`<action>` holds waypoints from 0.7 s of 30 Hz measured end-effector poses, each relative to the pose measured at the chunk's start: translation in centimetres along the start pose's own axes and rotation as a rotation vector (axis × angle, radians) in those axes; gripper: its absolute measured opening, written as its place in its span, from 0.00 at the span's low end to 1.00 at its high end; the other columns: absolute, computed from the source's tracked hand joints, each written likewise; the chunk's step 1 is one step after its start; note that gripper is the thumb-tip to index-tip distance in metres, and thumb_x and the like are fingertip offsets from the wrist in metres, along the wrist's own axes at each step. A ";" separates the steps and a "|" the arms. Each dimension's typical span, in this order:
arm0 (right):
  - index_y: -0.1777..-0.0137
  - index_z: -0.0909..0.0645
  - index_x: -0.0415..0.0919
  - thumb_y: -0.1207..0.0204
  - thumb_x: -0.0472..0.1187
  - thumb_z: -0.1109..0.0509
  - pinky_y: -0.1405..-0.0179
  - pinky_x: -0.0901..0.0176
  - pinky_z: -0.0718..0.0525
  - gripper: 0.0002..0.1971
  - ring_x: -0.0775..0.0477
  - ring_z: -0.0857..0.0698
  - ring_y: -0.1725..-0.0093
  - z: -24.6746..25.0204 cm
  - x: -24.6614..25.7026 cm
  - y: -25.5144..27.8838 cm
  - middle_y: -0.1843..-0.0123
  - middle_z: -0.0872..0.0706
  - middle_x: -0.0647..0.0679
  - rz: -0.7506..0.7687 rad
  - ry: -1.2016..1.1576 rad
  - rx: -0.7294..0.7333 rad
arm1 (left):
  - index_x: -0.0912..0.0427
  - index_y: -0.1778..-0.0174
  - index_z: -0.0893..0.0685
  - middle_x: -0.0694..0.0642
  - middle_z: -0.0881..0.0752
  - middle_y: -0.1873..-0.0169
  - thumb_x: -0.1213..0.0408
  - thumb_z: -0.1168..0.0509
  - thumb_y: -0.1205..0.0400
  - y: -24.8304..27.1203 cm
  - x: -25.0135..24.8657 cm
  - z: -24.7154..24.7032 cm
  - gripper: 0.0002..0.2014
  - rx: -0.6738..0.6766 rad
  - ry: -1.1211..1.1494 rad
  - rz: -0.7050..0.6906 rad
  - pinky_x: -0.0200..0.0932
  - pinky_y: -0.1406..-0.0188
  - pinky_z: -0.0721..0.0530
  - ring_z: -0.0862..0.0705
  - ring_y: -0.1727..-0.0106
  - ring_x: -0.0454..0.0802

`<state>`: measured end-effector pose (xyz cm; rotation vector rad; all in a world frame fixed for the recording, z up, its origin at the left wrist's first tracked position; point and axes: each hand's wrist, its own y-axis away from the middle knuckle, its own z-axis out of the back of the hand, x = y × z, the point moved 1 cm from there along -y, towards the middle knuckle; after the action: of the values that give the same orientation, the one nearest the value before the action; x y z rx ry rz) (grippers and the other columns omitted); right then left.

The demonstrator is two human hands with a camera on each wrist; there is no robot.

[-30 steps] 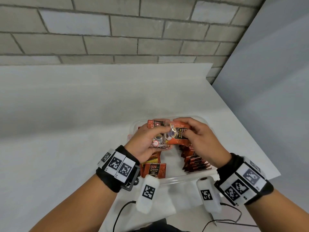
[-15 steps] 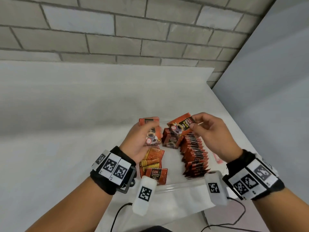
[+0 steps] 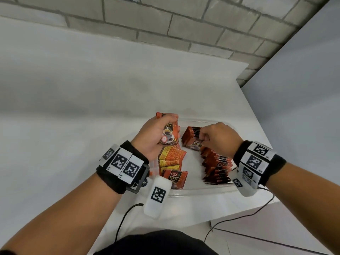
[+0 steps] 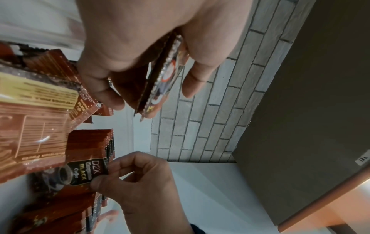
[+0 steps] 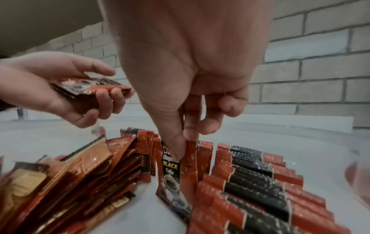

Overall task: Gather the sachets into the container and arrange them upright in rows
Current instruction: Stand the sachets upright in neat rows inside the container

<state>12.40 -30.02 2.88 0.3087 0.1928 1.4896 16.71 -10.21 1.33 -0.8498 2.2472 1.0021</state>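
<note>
Head view: sachet [image 3: 195, 144] reads "D2X BLACK".

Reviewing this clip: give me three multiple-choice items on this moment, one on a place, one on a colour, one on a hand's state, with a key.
1. Where does the standing row of sachets sit in the container?
A. right side
B. left side
C. outside it

2. What colour are the panels on the loose sachets lying flat under the left hand?
A. blue
B. yellow
C. green

3. What is the right hand doing?
A. resting open on the table
B. pinching one sachet by its top edge
C. gripping the rim

Key: 1 A, the head view shows the row along the right wall. 2 B, yellow panels show. 3 B, the right wrist view shows thumb and fingers on it.
</note>
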 end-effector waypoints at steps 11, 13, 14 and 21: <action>0.61 0.30 0.44 0.27 0.34 0.37 0.70 0.59 0.32 0.06 0.42 0.23 0.63 -0.8 0.9 -1.2 0.61 0.21 0.46 0.006 0.256 0.076 | 0.60 0.46 0.15 0.59 0.13 0.62 0.66 0.33 0.20 -0.3 0.1 0.3 0.08 0.008 0.032 0.019 0.53 0.43 0.19 0.17 0.55 0.57; 0.61 0.31 0.43 0.27 0.33 0.39 0.70 0.58 0.32 0.06 0.41 0.22 0.63 -0.9 0.8 -1.3 0.61 0.21 0.45 0.020 0.289 0.074 | 0.60 0.46 0.15 0.60 0.14 0.60 0.66 0.33 0.20 -0.3 0.1 0.3 0.08 0.010 0.033 0.020 0.55 0.41 0.19 0.17 0.52 0.59; 0.61 0.31 0.43 0.27 0.33 0.39 0.70 0.57 0.31 0.06 0.40 0.22 0.63 -0.8 0.9 -1.3 0.61 0.21 0.44 0.026 0.301 0.070 | 0.60 0.46 0.15 0.60 0.13 0.61 0.66 0.34 0.20 -0.2 0.2 0.3 0.08 0.011 0.033 0.019 0.53 0.43 0.19 0.17 0.52 0.59; 0.61 0.32 0.41 0.25 0.33 0.40 0.70 0.56 0.29 0.06 0.41 0.23 0.65 -0.9 0.9 -1.2 0.61 0.21 0.45 0.058 0.388 0.078 | 0.60 0.46 0.15 0.59 0.13 0.63 0.66 0.33 0.20 -0.1 0.2 0.3 0.09 0.012 0.035 0.017 0.50 0.48 0.18 0.16 0.56 0.57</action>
<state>13.27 -29.14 1.71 0.0841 0.5563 1.5919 16.72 -10.11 1.01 -0.8503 2.2911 0.9883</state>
